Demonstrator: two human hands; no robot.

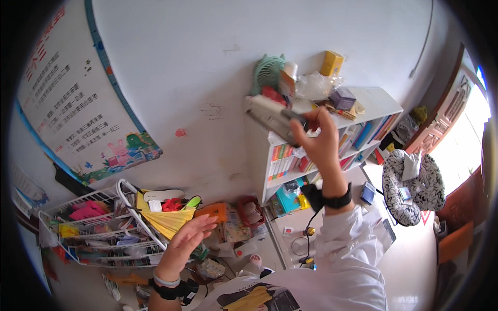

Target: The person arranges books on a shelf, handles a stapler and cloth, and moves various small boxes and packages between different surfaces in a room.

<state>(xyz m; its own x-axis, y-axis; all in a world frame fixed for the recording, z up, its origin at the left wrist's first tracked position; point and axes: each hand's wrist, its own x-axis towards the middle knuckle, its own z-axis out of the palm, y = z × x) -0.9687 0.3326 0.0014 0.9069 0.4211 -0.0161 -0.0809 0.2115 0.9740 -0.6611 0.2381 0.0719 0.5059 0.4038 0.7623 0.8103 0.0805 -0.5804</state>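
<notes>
My right hand (321,134) holds a grey, boxy item (272,116), blurred, by its darker end, in front of the top left corner of a white bookshelf (255,136). Just behind the item, on the shelf top, are a green fan (268,70), a red thing, a white bottle (290,70) and a crumpled clear plastic bag (316,86). My left hand (188,241) is raised with nothing in it, fingers apart, beside a yellow cloth bag (167,221) on a white wire rack. What the right fingers' far side touches is hidden.
The white wire rack (97,229) full of goods stands at lower left. A yellow box (332,63) and a purple box (342,98) sit on the bookshelf. A red basket (251,212) and an orange pouch (212,212) lie below. At right is a black-and-white patterned cushioned seat (393,182).
</notes>
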